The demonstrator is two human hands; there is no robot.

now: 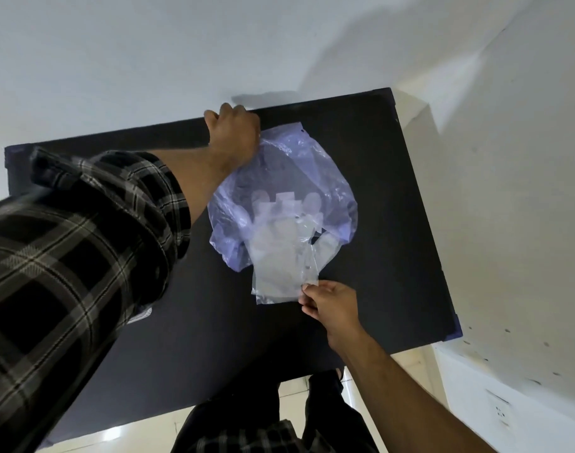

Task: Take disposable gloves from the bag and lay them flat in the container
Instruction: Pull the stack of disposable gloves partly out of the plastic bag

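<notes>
A person's left hand [235,132], in a rolled plaid sleeve [83,243], closes its fingers on the far edge of a crinkled, translucent purple plastic bag [328,188] lying on a matte black table [393,207]. The right hand [330,305] pinches, thumb against fingertips, the cuff of a thin, clear disposable glove [279,253] whose finger end lies inside the bag, beyond the pinch.

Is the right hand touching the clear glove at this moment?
Touching. The head view shows the right hand pinching the near edge of the clear glove, whose fingers lie over the purple bag.
</notes>
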